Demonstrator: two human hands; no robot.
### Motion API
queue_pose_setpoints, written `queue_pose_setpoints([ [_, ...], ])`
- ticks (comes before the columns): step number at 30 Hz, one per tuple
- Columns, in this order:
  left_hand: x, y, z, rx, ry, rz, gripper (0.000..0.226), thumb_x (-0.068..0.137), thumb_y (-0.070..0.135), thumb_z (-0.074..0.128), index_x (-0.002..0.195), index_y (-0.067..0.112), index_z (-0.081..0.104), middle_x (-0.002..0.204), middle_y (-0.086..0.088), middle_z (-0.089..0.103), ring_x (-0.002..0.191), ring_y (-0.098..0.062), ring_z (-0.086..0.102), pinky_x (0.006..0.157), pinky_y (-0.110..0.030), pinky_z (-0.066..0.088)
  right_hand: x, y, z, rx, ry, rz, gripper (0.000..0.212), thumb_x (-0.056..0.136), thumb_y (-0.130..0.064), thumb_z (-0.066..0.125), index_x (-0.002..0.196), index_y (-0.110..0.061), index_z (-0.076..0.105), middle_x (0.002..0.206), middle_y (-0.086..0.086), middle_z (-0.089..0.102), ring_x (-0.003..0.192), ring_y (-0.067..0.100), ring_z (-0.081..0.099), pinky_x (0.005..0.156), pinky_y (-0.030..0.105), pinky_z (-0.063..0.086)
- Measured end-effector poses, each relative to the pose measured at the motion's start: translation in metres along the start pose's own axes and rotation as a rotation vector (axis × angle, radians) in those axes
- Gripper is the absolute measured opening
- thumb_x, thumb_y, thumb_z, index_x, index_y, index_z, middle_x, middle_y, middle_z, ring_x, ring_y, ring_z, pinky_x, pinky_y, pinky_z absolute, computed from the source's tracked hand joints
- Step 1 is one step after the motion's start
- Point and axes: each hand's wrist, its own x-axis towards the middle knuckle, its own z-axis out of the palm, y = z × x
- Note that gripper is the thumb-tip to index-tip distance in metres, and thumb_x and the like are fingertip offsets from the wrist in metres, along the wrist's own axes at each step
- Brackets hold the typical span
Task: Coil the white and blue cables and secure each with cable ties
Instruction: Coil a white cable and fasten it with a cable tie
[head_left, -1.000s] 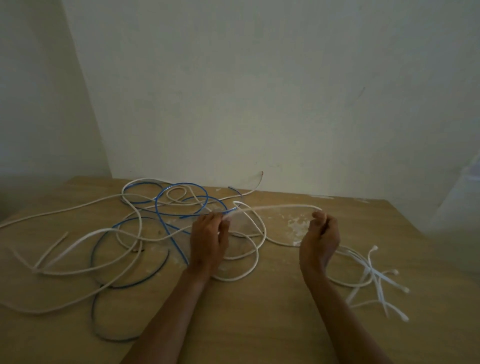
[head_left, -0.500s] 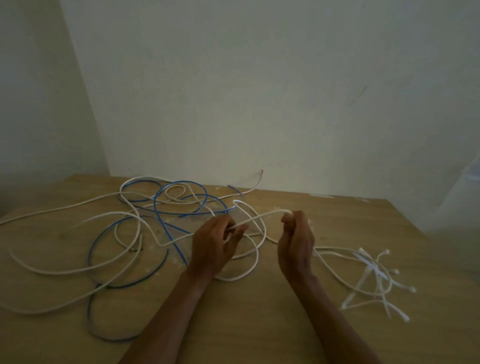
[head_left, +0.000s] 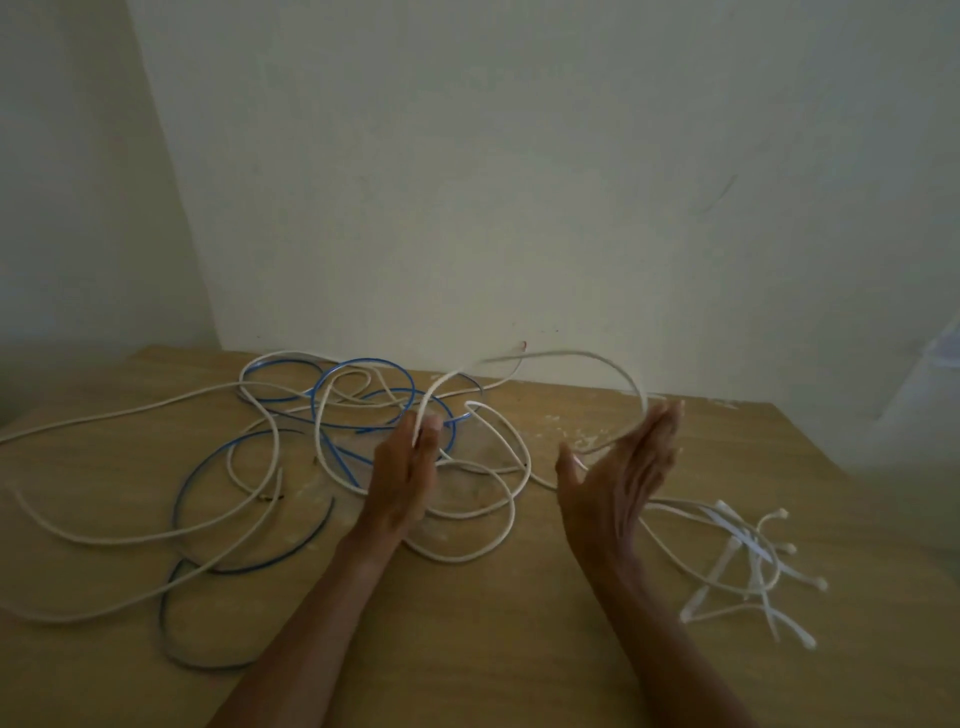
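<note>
Our left hand (head_left: 408, 467) pinches the white cable (head_left: 566, 353), its loop arcing above the worktop (head_left: 519, 649) to the wide, flat grip of our right hand (head_left: 618, 467), so it could spring off and snag in the blue cable (head_left: 363, 360) tangled beneath.

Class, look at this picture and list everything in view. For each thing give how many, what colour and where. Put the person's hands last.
white cable: count unclear, white, tangled at left and middle, one arc raised in the air
blue cable: one as far as shows, blue, tangled with the white cable at left
cable ties: several, white, loose heap at right
table: one, light wood, under all of these
wall: pale, behind the table
left hand: one, middle, fingers seem to pinch the white cable
right hand: one, fingers straight, palm facing left, at the arc's right end
</note>
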Motion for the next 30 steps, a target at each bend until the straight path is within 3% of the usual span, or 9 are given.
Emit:
queue_pose_setpoints([
  [6,-0.020,0.011,0.026,0.362,-0.146,0.244,0.034,0.106,0.045,0.025,0.091,0.026,0.047,0.066,0.013,0.047,0.060,-0.021,0.058,0.053,-0.033,0.041,-0.011,-0.029,-0.003,-0.048,0.150,-0.410,0.130,0.078,-0.067,0.066,0.155,-0.006,-0.019,0.164,0.018,-0.021,0.152,0.039,-0.011,0.119,0.068,0.002],
  [9,-0.020,0.007,0.021,0.472,-0.041,0.212,0.038,0.107,0.046,0.027,0.102,0.025,0.058,0.076,0.008,0.064,0.069,-0.024,0.066,0.054,-0.029,0.042,-0.012,-0.029,-0.006,0.003,0.041,-0.433,0.144,0.068,-0.081,0.064,0.153,0.003,-0.015,0.161,0.032,-0.007,0.152,0.043,-0.006,0.120,0.064,0.000],
  [11,-0.017,0.004,0.013,0.524,0.025,0.147,0.048,0.105,0.050,0.022,0.110,0.024,0.062,0.081,0.002,0.072,0.073,-0.028,0.070,0.057,-0.034,0.050,-0.012,-0.026,-0.007,0.108,-0.077,-0.449,0.133,0.074,-0.082,0.056,0.154,0.008,0.000,0.162,0.031,0.008,0.153,0.040,0.006,0.123,0.056,0.008],
  [15,-0.017,0.002,-0.002,0.339,0.215,0.085,0.034,0.106,0.035,0.039,0.110,0.015,0.066,0.072,0.002,0.068,0.061,-0.019,0.066,0.051,-0.028,0.044,-0.014,-0.008,0.010,0.395,-0.054,-0.022,0.087,0.095,-0.059,0.049,0.157,-0.007,0.015,0.161,0.019,0.024,0.148,0.021,0.024,0.117,0.054,0.029],
  [18,-0.017,0.009,-0.007,0.155,0.331,0.026,0.022,0.106,0.023,0.042,0.110,0.009,0.059,0.062,0.008,0.056,0.049,-0.007,0.050,0.046,-0.022,0.033,0.000,0.002,0.003,0.317,0.090,0.200,0.117,0.082,-0.041,0.079,0.158,-0.006,-0.003,0.166,0.019,-0.002,0.154,0.029,0.000,0.125,0.051,0.011],
  [22,-0.016,0.014,-0.002,0.360,0.217,0.318,0.020,0.103,0.023,0.051,0.105,0.013,0.068,0.077,0.005,0.067,0.059,-0.009,0.058,0.051,-0.023,0.043,-0.001,-0.008,-0.008,0.040,0.290,-0.368,0.114,0.087,-0.048,0.072,0.158,-0.010,-0.009,0.166,0.016,-0.013,0.153,0.037,-0.006,0.122,0.058,0.001],
  [24,-0.018,0.016,0.004,0.378,0.092,0.445,0.018,0.102,0.027,0.054,0.110,0.020,0.069,0.088,0.003,0.071,0.067,-0.015,0.067,0.053,-0.034,0.052,-0.010,-0.025,-0.003,-0.012,0.219,-0.547,0.106,0.091,-0.051,0.063,0.158,-0.015,-0.010,0.167,0.011,-0.014,0.154,0.036,-0.006,0.121,0.059,-0.001],
  [28,-0.025,0.025,0.013,0.279,-0.050,0.531,0.014,0.101,0.023,0.058,0.111,0.022,0.068,0.096,0.006,0.071,0.077,-0.015,0.069,0.061,-0.035,0.055,-0.017,-0.027,0.004,-0.129,-0.097,-0.665,0.071,0.094,-0.047,0.060,0.154,-0.024,0.033,0.163,0.014,0.026,0.152,0.036,0.020,0.119,0.066,0.013],
  [30,-0.023,0.029,0.011,0.194,-0.047,0.513,0.012,0.098,0.018,0.063,0.107,0.016,0.071,0.095,0.007,0.073,0.078,-0.010,0.070,0.064,-0.033,0.056,-0.016,-0.020,0.008,-0.105,-0.058,-0.697,0.036,0.097,-0.040,0.055,0.126,-0.022,0.064,0.147,0.011,0.052,0.143,0.034,0.040,0.117,0.065,0.018],
])
